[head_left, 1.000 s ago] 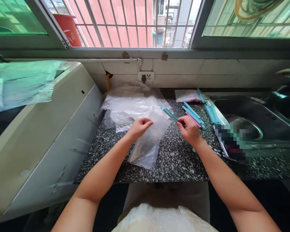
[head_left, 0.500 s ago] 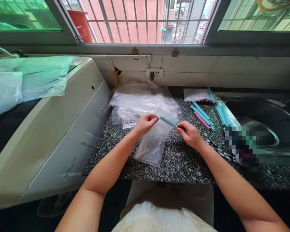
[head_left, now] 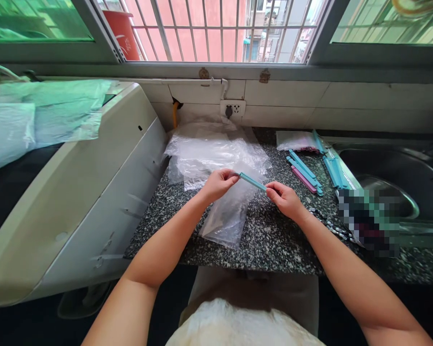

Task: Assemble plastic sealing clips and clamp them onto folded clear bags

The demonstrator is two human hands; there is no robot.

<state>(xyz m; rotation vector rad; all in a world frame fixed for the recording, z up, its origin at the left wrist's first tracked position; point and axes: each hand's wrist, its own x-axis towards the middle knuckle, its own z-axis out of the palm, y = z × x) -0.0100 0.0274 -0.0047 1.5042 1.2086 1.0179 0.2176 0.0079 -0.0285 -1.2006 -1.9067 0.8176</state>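
Observation:
Between my two hands is a slim teal plastic bag clip, held at a slant above the counter. My left hand pinches its upper left end between thumb and fingers. The lower right end sits in the closed fingers of my right hand. Both ends of the clip are partly hidden by fingertips. Underneath lies a clear plastic bag, flat on the speckled counter. Behind it is a loose pile of clear bags. To the right lie several teal clips and a pink clip.
More teal clips lie beside the sink. A clear packet rests near the wall. A pixelated dark package is at the right. On the left stands a white appliance. A wall socket is behind the bags.
The view has shifted slightly. Both hands keep their grip on the teal clip, which has turned a little, and my right fingers sit slightly further along its end.

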